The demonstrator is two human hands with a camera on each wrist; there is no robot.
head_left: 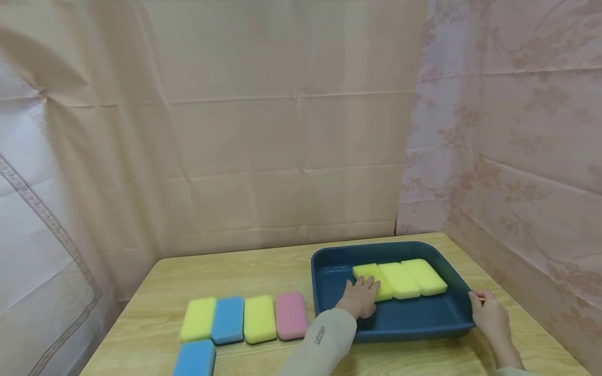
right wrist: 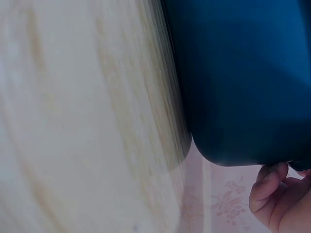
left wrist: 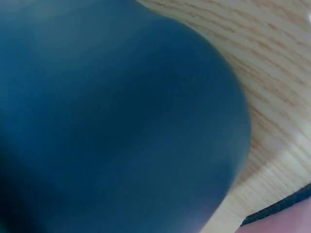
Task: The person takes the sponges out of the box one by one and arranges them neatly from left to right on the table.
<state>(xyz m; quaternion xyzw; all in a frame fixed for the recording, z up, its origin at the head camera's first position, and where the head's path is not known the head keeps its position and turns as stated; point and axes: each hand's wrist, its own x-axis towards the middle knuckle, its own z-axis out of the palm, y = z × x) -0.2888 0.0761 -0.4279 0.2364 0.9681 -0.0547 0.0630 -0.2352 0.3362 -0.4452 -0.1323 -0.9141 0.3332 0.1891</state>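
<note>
A dark blue tray (head_left: 404, 333) stands at the right of the wooden table, with three yellow sponges lying side by side in it. Spread, fairly straight fingers of my left hand (head_left: 359, 298) rest on the leftmost yellow sponge (head_left: 384, 287). Right of it are the middle sponge (head_left: 400, 281) and the rightmost sponge (head_left: 425, 277). My right hand (head_left: 491, 316) pinches the tray's right edge near the front corner. In the right wrist view the curled fingers of that hand (right wrist: 279, 194) meet the rim. The left wrist view holds only tray and table, without the hand.
Left of the tray, a yellow sponge (head_left: 198, 319), a blue sponge (head_left: 228, 319), another yellow sponge (head_left: 260, 319) and a pink sponge (head_left: 291, 316) form a row. A second blue sponge (head_left: 194, 359) lies in front. Curtains (head_left: 282, 130) hang behind the table (head_left: 235, 274).
</note>
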